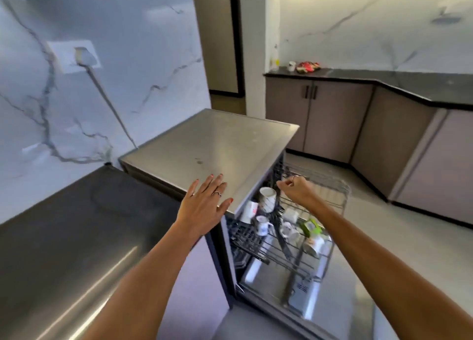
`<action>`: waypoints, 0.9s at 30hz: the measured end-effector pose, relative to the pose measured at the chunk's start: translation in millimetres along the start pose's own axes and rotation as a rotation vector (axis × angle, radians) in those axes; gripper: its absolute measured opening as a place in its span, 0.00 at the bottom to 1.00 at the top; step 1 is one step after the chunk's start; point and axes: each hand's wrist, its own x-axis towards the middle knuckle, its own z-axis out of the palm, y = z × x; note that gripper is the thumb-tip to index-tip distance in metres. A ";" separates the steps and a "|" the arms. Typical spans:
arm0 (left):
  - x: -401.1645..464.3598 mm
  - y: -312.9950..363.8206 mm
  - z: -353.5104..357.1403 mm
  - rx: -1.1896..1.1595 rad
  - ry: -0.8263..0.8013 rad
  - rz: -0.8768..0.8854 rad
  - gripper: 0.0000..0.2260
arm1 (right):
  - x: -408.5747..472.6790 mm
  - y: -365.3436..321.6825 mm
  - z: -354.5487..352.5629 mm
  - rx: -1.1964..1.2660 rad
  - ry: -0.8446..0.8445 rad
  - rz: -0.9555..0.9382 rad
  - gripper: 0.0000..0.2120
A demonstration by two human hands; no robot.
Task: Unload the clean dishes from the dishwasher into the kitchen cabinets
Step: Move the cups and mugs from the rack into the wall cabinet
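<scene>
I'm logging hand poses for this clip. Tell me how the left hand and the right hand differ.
The left hand is flat with straight, spread fingers, on the dishwasher top; the right hand is curled over the pulled-out upper rack, above the mugs. Whether it holds anything is unclear. Both wear a ring.

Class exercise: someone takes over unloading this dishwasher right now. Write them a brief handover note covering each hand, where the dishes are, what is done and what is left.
Left hand: open, fingers spread at the front corner of the dishwasher top.
Right hand: fingers curled above the pulled-out upper rack; the blur hides whether it holds anything.
Dishes: white mugs and a green item sit in the rack.
Done: door open, rack pulled out.
Left: carry every dish to the cabinets; none looks unloaded yet.
</scene>
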 end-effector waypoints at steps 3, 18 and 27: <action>12.0 31.7 15.0 -0.009 -0.105 0.102 0.40 | -4.3 46.3 -2.6 0.068 0.040 0.108 0.15; 107.7 142.1 72.6 -0.040 -0.329 0.203 0.50 | 77.6 183.1 -39.3 0.143 -0.109 0.366 0.11; 158.9 227.6 136.0 -0.148 -0.498 0.257 0.33 | 127.5 260.6 -5.3 0.003 -0.344 0.423 0.12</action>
